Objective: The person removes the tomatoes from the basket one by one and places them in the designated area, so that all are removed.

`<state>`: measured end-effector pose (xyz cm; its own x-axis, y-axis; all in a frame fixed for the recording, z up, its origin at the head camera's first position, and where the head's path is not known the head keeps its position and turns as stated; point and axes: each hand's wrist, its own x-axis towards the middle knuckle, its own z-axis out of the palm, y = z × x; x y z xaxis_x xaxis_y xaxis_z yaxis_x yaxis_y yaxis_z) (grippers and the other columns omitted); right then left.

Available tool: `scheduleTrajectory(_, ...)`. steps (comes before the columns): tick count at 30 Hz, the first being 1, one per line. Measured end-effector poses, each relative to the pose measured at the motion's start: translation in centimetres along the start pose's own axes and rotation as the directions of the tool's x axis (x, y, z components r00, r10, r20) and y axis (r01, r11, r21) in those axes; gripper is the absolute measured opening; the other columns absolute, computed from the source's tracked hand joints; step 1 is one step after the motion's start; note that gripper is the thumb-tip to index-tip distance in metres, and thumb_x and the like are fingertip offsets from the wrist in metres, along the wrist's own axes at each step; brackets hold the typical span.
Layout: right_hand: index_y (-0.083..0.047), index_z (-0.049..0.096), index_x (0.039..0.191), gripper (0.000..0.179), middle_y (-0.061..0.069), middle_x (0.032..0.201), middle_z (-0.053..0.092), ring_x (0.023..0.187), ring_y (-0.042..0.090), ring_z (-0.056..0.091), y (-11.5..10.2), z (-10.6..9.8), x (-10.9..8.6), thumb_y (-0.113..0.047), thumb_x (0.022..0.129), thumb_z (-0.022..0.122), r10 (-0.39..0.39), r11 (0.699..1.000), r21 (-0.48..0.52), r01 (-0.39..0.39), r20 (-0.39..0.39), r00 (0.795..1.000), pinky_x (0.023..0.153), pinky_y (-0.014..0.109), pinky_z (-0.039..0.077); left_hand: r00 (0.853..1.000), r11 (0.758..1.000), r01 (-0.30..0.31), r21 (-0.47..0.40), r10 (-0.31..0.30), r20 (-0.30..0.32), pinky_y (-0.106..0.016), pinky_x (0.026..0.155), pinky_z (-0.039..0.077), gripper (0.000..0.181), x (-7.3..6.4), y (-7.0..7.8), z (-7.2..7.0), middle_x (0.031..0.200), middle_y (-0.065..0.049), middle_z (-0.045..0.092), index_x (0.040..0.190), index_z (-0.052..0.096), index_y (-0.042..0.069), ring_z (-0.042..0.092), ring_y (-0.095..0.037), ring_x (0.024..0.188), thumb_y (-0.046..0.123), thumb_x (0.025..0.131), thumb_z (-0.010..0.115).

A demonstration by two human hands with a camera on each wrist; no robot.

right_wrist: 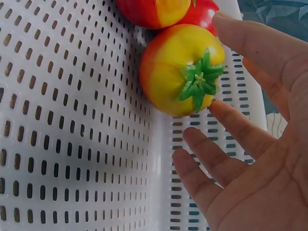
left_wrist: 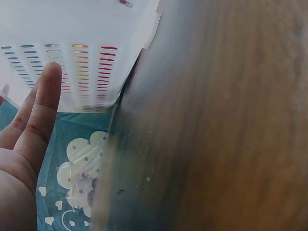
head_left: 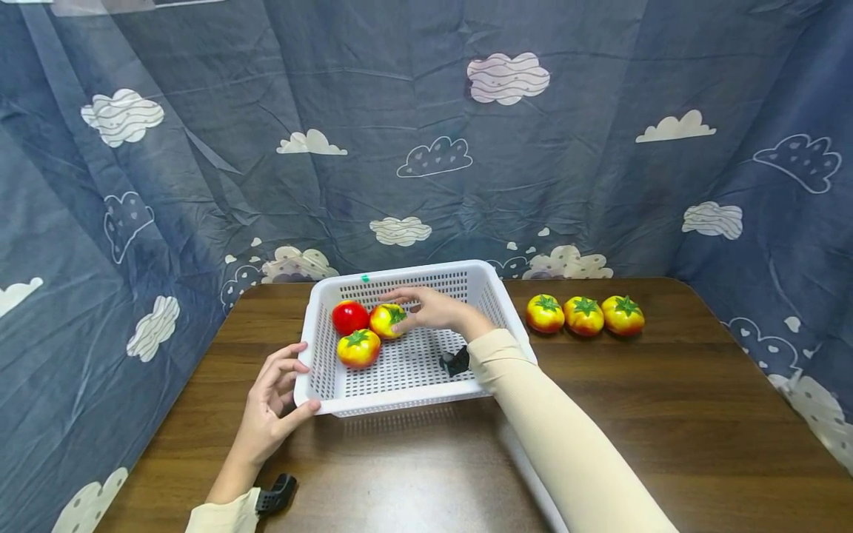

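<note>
Hands [head_left: 269, 400] [head_left: 429, 307] — at basket [head_left: 400, 399] and tomato [head_left: 381, 321]

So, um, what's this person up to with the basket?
The person's left hand touches the near-left corner of the white basket. The right hand is inside, fingers spread around a yellow-red fruit; a firm grip isn't evident. A red fruit and another yellow-red one sit beside it in the basket. Three more fruits stand in a row on the table, right of the basket.
</note>
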<state>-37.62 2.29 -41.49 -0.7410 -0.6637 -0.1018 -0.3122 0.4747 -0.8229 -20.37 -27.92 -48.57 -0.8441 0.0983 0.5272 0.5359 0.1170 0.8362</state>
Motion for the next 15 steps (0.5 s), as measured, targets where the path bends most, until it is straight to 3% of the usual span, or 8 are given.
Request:
scheduleTrajectory(8,-0.018,0.061,0.152,0.064,0.010,0.158,0.058,0.148,0.033,0.050,0.17,0.23,0.20,-0.015,0.092,0.082,-0.021,0.998,-0.062,0.022,0.019,1.000,0.126,0.052,0.042,1.000,1.000,-0.008,-0.009,0.008,-0.004,-0.023,0.092,0.063,0.047,-0.09,0.01,0.00,0.155,-0.017,0.048,0.120,0.057,-0.011,0.071,-0.015,0.116,-0.020,0.078,0.076)
scheduleTrajectory(15,-0.018,0.062,0.152,0.067,0.011,0.148,0.062,0.131,0.028,0.053,0.05,0.26,0.16,-0.014,0.089,0.085,-0.003,0.995,-0.098,0.005,0.023,1.000,0.108,0.040,0.049,1.000,1.000,0.014,0.012,-0.014,-0.005,-0.022,0.094,0.062,0.046,0.01,0.06,-0.04,0.155,-0.015,0.048,0.120,0.057,-0.010,0.070,-0.014,0.116,-0.019,0.079,0.076)
